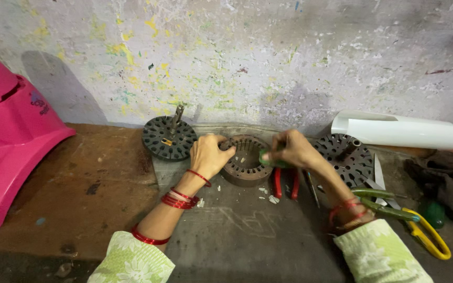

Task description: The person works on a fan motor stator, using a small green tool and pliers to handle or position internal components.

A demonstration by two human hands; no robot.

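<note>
A round rusty-brown slotted metal ring, a motor stator core (245, 166), lies on the grey mat (237, 236) by the wall. My left hand (209, 153) grips its left rim. My right hand (291, 148) is at its right rim, closed on a small green-handled tool (271, 160) that points into the ring. Red bangles circle both wrists, and both sleeves are pale green with a floral print.
A black slotted disc with a shaft (169, 137) stands left of the ring, another (348, 155) to the right. Red-handled pliers (285, 182), green-handled tools (389, 211), yellow-handled scissors (429, 238), a white paper roll (405, 131), dark cloth (446, 181) and a pink plastic body (6, 141) lie around.
</note>
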